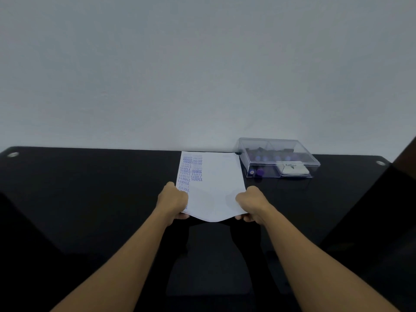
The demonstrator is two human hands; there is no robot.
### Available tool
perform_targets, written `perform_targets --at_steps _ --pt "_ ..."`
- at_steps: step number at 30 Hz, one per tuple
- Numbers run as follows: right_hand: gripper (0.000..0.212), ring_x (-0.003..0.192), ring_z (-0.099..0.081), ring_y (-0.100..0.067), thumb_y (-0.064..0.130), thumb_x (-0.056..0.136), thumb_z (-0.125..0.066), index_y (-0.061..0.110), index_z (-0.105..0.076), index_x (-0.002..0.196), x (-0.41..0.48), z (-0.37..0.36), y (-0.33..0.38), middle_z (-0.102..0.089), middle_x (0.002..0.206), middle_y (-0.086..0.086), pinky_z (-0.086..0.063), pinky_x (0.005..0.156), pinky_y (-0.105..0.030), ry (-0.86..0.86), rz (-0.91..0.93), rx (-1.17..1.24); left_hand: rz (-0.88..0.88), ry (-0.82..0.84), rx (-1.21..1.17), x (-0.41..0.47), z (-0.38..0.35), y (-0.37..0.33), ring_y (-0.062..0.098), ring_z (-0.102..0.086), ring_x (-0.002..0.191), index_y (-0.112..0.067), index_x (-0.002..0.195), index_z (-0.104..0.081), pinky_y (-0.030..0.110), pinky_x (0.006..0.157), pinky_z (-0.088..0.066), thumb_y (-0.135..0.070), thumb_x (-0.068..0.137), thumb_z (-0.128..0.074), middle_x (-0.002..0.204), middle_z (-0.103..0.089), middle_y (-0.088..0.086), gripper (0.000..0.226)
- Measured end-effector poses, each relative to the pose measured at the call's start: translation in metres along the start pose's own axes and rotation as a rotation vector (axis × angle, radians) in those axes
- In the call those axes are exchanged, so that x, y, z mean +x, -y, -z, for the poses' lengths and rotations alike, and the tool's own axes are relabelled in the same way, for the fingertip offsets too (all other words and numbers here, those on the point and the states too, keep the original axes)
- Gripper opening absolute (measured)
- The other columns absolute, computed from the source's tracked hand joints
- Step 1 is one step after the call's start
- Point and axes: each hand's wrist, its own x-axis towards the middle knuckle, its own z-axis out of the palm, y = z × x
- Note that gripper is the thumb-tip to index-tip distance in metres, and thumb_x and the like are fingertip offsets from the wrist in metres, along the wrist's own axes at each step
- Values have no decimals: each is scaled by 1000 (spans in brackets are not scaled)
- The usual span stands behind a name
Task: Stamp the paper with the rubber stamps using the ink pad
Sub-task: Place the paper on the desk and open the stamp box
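left hand (172,202) grips paper (213,185) | right hand (251,204) grips paper | stamps in clear box (279,157) blurred

Black glossy surface (90,188) set against a bare pale wall (202,64)

The wall is plain greyish-white and unmarked. It fills the upper half of the view under soft, even light. The surface meets it along a straight line and runs the full width, its sheen carrying faint reflections. A small round silvery fitting (12,154) sits near the far left corner, and a second fitting (380,163) near the far right. A dark brownish slanted shape (405,152) cuts in at the right edge; what it is cannot be told.
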Motion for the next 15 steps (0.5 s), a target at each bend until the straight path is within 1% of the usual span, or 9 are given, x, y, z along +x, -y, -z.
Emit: perform_targets --at_steps 3,5,8,12,13,15 --pt "31 41 -49 -16 5 86 -34 1 -59 103 -9 -3 -5 -64 73 -13 -33 41 -23 23 -3 -22 -30 28 7 -14 4 5 26 -71 86 -18 98 -58 32 55 -58 -1 87 -35 98 -71 5 30" --pt "35 39 -45 -14 6 85 -33 -1 -59 108 -16 -6 -10 -59 70 -11 -30 42 -22 44 12 -39 -48 39 9 -24 7 8 27 -71 85 -18 100 -59 33 57 -59 0 87 -34 97 -72 5 33" --pt "35 39 -42 -13 7 86 -35 -3 -55 113 -32 -9 -14 -56 65 -9 -27 40 -20 85 14 2 -58 41 16 -41 13 13 26 -71 85 -20 99 -58 34 59 -61 0 89 -34 97 -72 4 33" --pt "37 39 -39 -12 9 86 -35 1 -51 118 -52 -14 -17 -54 62 -6 -23 40 -20 113 37 -9 -67 49 8 -69 22 20 25 -71 87 -27 96 -57 37 61 -62 -2 90 -34 97 -72 1 34" --pt "36 39 -38 -12 9 86 -35 2 -51 118 -57 -16 -19 -53 63 -7 -23 40 -20 114 51 -24 -71 44 10 -76 25 22 25 -71 88 -29 93 -56 38 63 -62 -2 91 -35 96 -71 0 34" --pt "35 40 -38 -12 10 90 -34 4 -46 121 -67 -21 -22 -53 73 -10 -26 39 -21 99 59 -49 -74 36 15 -87 31 28 24 -70 88 -30 91 -54 39 64 -63 -1 92 -36 97 -70 -2 35"
